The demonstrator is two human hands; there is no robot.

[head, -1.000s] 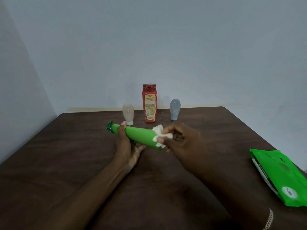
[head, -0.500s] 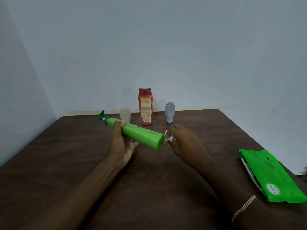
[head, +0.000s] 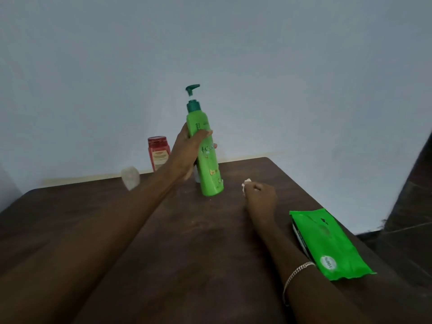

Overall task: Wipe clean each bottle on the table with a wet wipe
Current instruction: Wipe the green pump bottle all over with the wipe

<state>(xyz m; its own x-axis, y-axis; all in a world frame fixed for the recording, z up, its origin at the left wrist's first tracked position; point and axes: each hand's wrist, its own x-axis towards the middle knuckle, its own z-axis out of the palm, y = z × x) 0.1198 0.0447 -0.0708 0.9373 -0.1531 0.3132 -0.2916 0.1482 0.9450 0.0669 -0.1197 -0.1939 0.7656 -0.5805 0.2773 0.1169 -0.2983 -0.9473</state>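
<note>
A tall green pump bottle point(head: 209, 169) stands nearly upright on the dark wooden table point(head: 187, 242), base down, with a dark green pump on top. My left hand point(head: 187, 150) grips it round the middle. To its right, my right hand point(head: 259, 195) rests on the table with a crumpled white wet wipe point(head: 246, 183) held in its curled fingers. A red bottle point(head: 158, 152) stands at the back, partly hidden by my left arm. A small pale bottle point(head: 130, 177) stands left of it. A grey-blue bottle shows only as a sliver behind the green one.
A green pack of wet wipes point(head: 327, 244) lies near the table's right edge. A pale wall rises just behind the table. Dark floor shows at the far right.
The green bottle went from lying sideways in my left hand to standing upright on the table. My right hand with the wipe came off the bottle's base and dropped to the table.
</note>
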